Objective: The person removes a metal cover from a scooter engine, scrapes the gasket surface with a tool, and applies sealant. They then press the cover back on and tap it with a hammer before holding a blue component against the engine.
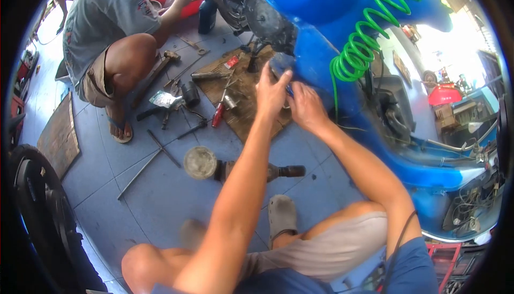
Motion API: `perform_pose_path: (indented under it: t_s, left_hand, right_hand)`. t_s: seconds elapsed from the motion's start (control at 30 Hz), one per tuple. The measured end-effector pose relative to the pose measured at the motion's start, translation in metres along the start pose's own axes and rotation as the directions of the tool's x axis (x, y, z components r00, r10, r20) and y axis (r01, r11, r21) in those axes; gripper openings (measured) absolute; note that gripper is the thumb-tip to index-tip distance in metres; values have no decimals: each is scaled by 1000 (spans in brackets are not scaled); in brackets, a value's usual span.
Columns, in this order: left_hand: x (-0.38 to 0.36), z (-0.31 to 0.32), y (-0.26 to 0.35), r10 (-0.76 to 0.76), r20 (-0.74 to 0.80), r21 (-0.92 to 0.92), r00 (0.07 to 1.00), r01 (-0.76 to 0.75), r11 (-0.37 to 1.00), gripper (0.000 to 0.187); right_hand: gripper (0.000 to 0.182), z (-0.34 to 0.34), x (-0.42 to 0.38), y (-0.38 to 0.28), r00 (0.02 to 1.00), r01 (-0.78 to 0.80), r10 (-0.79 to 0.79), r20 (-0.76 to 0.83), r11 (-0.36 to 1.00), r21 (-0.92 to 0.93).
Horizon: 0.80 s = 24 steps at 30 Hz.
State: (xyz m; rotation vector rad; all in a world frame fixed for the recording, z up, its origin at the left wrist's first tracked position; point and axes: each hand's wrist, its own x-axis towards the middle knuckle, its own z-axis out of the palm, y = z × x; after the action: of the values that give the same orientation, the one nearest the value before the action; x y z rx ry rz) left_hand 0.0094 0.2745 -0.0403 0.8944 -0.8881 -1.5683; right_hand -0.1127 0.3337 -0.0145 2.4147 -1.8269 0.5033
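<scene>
My left hand (271,92) is closed around a dark grey, rounded part (282,62) beside the blue scooter body (316,53). The kind of part is not clear. Close against it, my right hand (308,105) has its fingers curled by a small blue thing (289,89), mostly hidden by the fingers. Below both hands lies a stained wooden board (257,117), with a red-handled screwdriver (218,115), a metal socket-like piece (229,102) and a red packet (232,62) on it. A green coiled hose (353,61) hangs to the right of my hands.
Another person (110,32) squats at the left near a hammer (170,56) and a dark bottle (207,14). A T-shaped wrench (142,171) and a shock-absorber-like part with a round pale end (200,162) lie on the blue tiles. A tyre (48,214) stands at lower left.
</scene>
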Motion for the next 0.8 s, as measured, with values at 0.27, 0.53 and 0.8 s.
perform_pose_path:
  t_s: [0.27,0.53,0.8]
  left_hand:
    - [1,4,-8,-42,-36,-6,998,42,999,65]
    - [3,-1,-12,-44,19,-60,999,45,997,73]
    - [4,2,-14,-21,29,-125,999,24,992,74]
  right_hand:
    - [25,0,0,0,1000,-2,2,2,1000,-3]
    - [26,-1,0,-1,999,-11,11,30,1000,1]
    - [25,-3,1,-5,1000,-22,22,22,999,-23]
